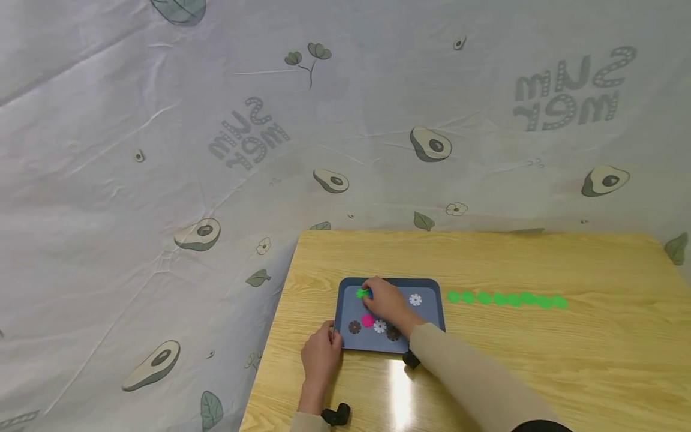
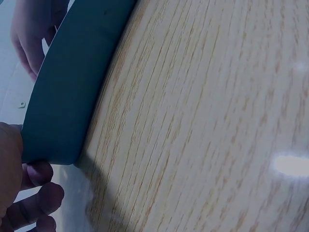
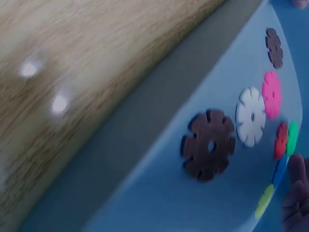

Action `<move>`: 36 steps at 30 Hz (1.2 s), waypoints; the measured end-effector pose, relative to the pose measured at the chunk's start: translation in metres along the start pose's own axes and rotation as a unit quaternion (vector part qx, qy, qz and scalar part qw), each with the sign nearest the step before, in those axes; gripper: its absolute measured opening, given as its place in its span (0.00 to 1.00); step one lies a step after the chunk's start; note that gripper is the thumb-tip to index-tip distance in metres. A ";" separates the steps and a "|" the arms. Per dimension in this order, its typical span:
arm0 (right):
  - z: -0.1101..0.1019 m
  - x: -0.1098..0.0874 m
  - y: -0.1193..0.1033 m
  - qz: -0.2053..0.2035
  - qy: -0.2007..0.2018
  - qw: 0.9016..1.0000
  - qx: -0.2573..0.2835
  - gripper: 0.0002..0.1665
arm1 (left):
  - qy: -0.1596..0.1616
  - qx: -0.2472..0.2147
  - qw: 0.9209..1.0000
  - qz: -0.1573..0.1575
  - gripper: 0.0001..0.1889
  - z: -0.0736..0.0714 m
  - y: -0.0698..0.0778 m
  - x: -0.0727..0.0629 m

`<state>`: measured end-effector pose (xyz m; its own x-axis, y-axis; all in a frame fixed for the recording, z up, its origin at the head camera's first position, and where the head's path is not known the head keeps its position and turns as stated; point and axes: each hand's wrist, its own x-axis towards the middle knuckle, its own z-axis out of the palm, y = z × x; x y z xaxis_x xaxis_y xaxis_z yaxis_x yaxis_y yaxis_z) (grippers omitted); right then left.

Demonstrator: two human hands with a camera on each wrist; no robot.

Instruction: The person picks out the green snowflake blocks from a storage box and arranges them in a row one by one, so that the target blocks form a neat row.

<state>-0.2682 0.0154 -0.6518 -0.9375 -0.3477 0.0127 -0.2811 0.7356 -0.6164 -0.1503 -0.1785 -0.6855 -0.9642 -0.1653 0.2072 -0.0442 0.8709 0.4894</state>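
A light wooden table (image 1: 486,372) stands against a pale sheet printed with avocados (image 1: 162,150), and near its left edge lies a blue rectangular plastic tray (image 1: 432,294), its long axis running left to right across the table, parallel to the far edge. To the right of the tray, well apart from it, a row of flat green discs (image 1: 504,299) lies in a line along the same left-right direction. The right hand (image 1: 385,300) reaches into the tray's far-left corner with fingers curled down around a small green snowflake-shaped plastic piece (image 1: 361,293), apparently pinching it; the wrist view shows only a fingertip beside stacked coloured pieces, so the grip itself is not plain. The left hand (image 1: 320,355) rests against the tray's near-left corner, thumb on the rim and fingers curled under the edge, steadying it. In the tray lie a dark brown notched disc (image 3: 208,144), a white one (image 3: 251,116) just beside it, a pink one (image 3: 272,94) touching the white, another brown one (image 3: 274,47) farther off, and a separate white one (image 1: 415,299) to the right. A likely risk is that the thin green piece slips from the fingertips, since it lies flat and offers little edge; the tray, close to the table's left edge, could also slide off if the left hand lets go.
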 end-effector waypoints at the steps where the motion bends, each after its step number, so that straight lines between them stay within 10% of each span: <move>1: 0.003 0.001 0.000 -0.003 -0.002 1.000 -0.010 0.17 | -0.001 -0.001 1.000 -0.001 0.11 0.000 0.000 0.000; 36: 0.019 0.004 -0.003 0.010 0.011 0.999 -0.050 0.18 | 0.026 -0.003 1.000 0.014 0.10 0.000 0.001 -0.002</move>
<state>-0.2669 0.0010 -0.6647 -0.9470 -0.3208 0.0185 -0.2804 0.7968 -0.5352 -0.1488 -0.1774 -0.6851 -0.9503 -0.1644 0.2645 -0.0151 0.8725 0.4884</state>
